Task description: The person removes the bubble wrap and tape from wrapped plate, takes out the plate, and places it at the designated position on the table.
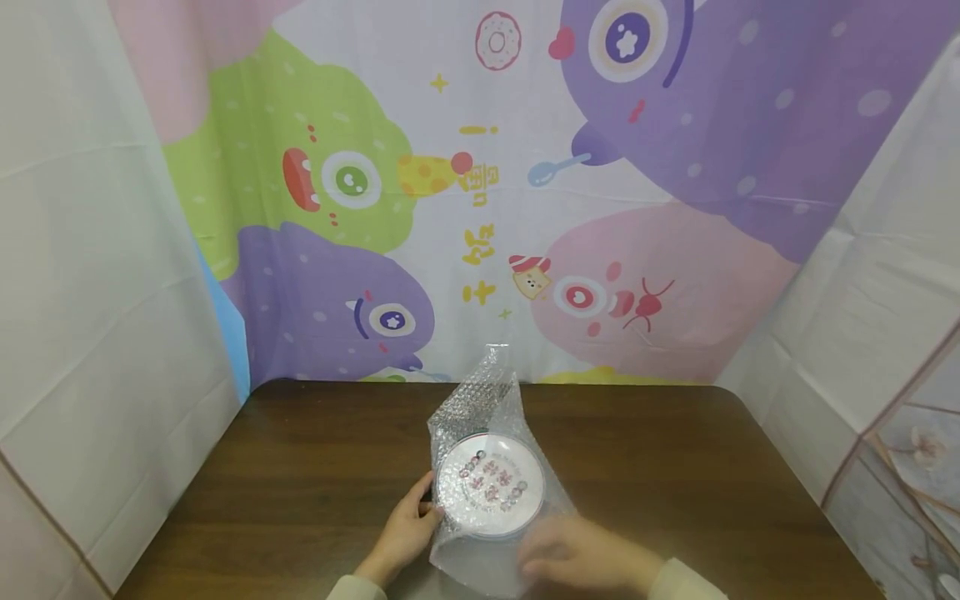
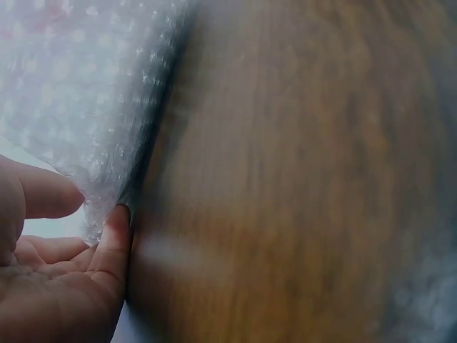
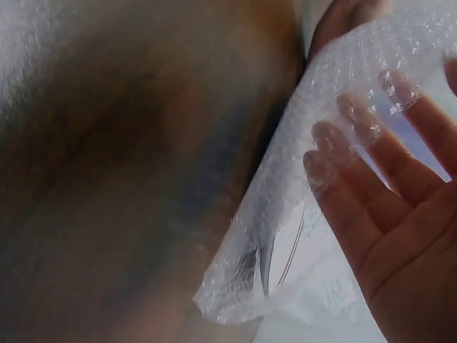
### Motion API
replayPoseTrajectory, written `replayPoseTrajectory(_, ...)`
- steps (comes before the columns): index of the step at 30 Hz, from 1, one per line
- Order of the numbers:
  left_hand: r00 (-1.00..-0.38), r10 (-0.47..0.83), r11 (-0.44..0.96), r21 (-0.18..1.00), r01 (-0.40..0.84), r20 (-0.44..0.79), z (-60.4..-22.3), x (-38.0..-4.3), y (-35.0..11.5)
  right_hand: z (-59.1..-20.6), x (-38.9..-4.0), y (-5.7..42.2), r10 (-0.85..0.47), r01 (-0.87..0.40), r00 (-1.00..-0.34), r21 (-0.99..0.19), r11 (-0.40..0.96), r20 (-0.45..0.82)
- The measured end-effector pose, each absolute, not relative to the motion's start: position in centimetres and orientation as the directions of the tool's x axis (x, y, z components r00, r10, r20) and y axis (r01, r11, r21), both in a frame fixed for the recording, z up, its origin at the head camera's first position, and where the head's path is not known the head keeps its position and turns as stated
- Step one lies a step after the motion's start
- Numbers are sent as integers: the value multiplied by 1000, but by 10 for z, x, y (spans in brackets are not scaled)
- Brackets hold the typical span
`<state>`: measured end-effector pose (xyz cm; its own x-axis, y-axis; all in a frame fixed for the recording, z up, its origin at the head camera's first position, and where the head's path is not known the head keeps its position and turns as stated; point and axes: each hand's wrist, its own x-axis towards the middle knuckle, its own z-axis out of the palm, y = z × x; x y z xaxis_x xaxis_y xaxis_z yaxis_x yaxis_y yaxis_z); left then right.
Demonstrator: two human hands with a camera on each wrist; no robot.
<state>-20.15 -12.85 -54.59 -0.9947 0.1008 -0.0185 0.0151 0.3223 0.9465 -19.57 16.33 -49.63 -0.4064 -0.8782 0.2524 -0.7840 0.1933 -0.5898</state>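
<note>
A round white dish (image 1: 491, 485) with a blue rim and red printed characters lies on a sheet of clear bubble wrap (image 1: 480, 392), whose left part covers the dish's left side. At that side my left hand (image 1: 405, 533) pinches the edge of the bubble wrap (image 2: 86, 121) between thumb and fingers. My right hand (image 1: 577, 554), blurred in the head view, is at the dish's lower right. In the right wrist view the right hand's straight fingers (image 3: 421, 136) touch the bubble wrap (image 3: 285, 186), their tips showing through it. Part of the dish's rim (image 3: 268, 264) shows beside the wrap.
A dark brown wooden table (image 1: 315, 450) bears everything. Behind it hangs a curtain (image 1: 450, 208) printed with cartoon monsters, and pale cloth panels (image 1: 97, 250) stand along both sides. The bubble wrap's far end points up toward the table's back edge.
</note>
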Motion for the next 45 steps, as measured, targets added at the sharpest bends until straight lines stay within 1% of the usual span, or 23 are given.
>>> replayPoseTrajectory(6, -996, 89, 336, 942, 11, -20, -545, -201, -128, -499, -187, 160, -890, -780, -438, -545, 307, 126)
replayPoseTrajectory(8, -996, 87, 339, 941, 13, -18, -545, -201, -128, -500, -184, 159, -890, -775, -445, -540, 327, 102)
replayPoseTrajectory(10, -996, 85, 341, 940, 17, -13, -544, -201, -128, -500, -183, 158, -893, -779, -439, -535, 327, 93)
replayPoseTrajectory(13, -996, 86, 337, 941, 15, -14, -544, -200, -127, -500, -182, 156, -906, -820, -408, -482, 309, 114)
replayPoseTrajectory(17, -996, 92, 324, 946, 12, -19, -542, -199, -127, -501, -180, 151, -929, -904, -329, -341, 258, 168)
replayPoseTrajectory(19, -995, 97, 320, 947, 13, -19, -542, -199, -127, -502, -178, 148, -938, -922, -301, -303, 240, 170)
replayPoseTrajectory(21, -995, 100, 322, 946, 14, -19, -542, -200, -128, -503, -176, 144, -942, -928, -291, -290, 236, 167)
replayPoseTrajectory(25, -995, 102, 333, 943, 15, -20, -543, -200, -128, -505, -173, 140, -941, -932, -298, -261, 252, 158)
replayPoseTrajectory(28, -994, 106, 336, 942, 14, -22, -543, -200, -129, -506, -172, 139, -944, -940, -290, -232, 250, 156)
replayPoseTrajectory(39, -994, 107, 336, 942, 20, -18, -544, -201, -128, -507, -170, 137, -948, -929, -291, -275, 248, 127)
replayPoseTrajectory(41, -994, 107, 337, 941, 20, -17, -545, -201, -128, -508, -171, 137, -947, -918, -297, -312, 246, 125)
replayPoseTrajectory(42, -994, 106, 338, 941, 20, -17, -545, -202, -128, -507, -172, 138, -942, -903, -310, -348, 251, 126)
replayPoseTrajectory(45, -994, 104, 334, 942, 19, -17, -545, -201, -128, -505, -176, 141, -927, -885, -332, -399, 241, 176)
